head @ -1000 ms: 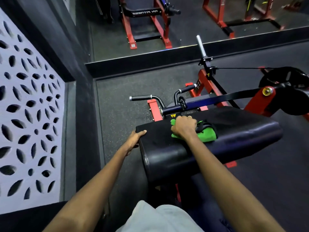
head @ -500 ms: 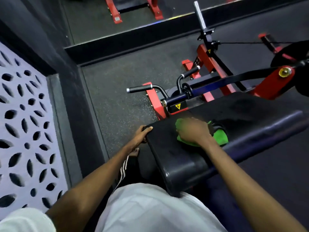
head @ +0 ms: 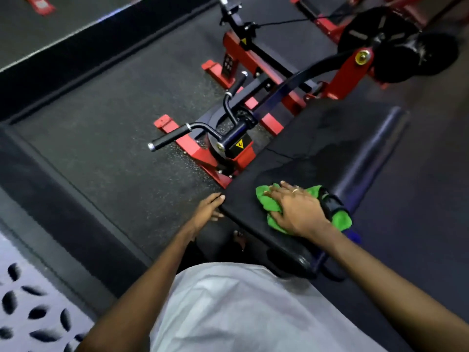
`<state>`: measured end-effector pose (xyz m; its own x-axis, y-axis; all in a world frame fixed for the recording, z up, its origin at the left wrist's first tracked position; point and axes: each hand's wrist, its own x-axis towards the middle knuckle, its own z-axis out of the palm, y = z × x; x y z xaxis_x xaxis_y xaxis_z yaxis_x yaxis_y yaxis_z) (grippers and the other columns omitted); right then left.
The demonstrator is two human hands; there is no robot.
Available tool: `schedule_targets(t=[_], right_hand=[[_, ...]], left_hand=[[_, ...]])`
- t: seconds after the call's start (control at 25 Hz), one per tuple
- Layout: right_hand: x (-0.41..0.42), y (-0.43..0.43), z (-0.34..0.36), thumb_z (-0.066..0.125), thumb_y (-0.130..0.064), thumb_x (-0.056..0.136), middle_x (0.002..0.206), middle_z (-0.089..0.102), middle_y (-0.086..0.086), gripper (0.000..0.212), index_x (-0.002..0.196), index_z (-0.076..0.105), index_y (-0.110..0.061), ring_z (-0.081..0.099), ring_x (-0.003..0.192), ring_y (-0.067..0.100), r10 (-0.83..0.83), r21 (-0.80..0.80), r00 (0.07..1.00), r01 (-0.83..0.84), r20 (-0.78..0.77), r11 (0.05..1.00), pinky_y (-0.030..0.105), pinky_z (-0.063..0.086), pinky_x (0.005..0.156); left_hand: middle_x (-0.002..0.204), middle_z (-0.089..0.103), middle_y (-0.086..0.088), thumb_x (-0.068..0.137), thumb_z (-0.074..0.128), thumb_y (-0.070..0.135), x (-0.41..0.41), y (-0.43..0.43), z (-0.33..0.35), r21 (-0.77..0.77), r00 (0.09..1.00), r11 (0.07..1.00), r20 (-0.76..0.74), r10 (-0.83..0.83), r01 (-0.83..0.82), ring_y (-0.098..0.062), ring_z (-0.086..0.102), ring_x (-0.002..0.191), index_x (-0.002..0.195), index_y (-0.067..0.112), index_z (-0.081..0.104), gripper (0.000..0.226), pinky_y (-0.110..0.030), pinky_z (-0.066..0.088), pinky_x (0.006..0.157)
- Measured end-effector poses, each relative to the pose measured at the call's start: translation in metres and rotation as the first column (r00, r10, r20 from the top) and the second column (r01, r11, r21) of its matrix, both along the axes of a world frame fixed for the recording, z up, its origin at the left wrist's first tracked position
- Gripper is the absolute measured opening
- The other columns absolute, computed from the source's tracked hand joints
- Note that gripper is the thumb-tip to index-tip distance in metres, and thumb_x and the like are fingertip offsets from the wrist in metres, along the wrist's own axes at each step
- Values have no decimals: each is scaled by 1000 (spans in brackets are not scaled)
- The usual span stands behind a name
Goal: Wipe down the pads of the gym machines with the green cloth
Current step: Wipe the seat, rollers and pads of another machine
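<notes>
Likely soft and light, the green cloth (head: 265, 203) bunches easily, so the right hand (head: 297, 212) pins it with fingers spread flat. Pad (head: 304, 153) looks firm and slick; left hand (head: 206, 208) grips its left edge.

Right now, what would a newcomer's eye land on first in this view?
The green cloth, pressed flat under the right hand on the black pad, stands out. The left hand holds the pad's left edge, and beyond the pad sits the red machine frame with its black handle.
</notes>
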<state>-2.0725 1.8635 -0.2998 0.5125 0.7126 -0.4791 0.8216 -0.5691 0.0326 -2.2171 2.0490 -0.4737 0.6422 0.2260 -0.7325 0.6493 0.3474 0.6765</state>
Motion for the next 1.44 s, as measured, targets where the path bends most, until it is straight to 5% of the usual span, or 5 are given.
schedule_targets(t=[0.24, 0.84, 0.96, 1.12, 1.44], right_hand=[[15, 41, -14, 57, -36, 88, 145, 56, 4, 49, 135, 60, -20, 50, 135, 27, -240, -55, 956, 253, 171, 966, 38, 40, 108], [-41, 65, -27, 56, -41, 85, 148, 53, -3, 56, 140, 57, -29, 51, 135, 19, 112, -59, 972, -126, -205, 990, 35, 42, 111], [12, 58, -18, 59, -42, 89, 146, 55, 2, 54, 141, 56, -29, 54, 132, 23, 30, -135, 998, -36, -50, 990, 35, 45, 106], [66, 68, -23, 59, -37, 85, 129, 66, 6, 45, 128, 62, -23, 65, 112, 31, -172, -112, 965, 197, 196, 974, 39, 52, 90], [23, 127, -59, 56, -37, 87, 136, 62, -1, 50, 136, 58, -29, 62, 119, 28, -40, -130, 998, 34, -38, 991, 39, 47, 96]], left_hand=[[110, 67, 10, 102, 55, 37, 0, 15, 5, -48, 995, 994, 24, -93, 94, -18, 68, 75, 113, 39, 58, 11, -26, 49, 68], [98, 67, 3, 108, 16, 49, 17, 43, -2, -162, 1000, 987, 29, -4, 8, -10, 54, 73, 132, 15, 62, 62, -25, 39, 67], [132, 61, 0, 108, 34, 42, 22, 35, 9, -121, 990, 983, 56, -132, 138, -16, 59, 111, 144, 12, 52, 50, -31, 44, 92], [160, 32, 4, 97, 51, 53, 22, 26, 20, -29, 950, 950, 40, -310, 311, -18, 25, 151, 157, 14, 29, 76, -33, 19, 123], [134, 27, 10, 104, 47, 17, 27, 25, 30, -130, 938, 933, 139, -318, 336, -2, 24, 130, 158, 9, 17, 62, -6, 23, 86]])
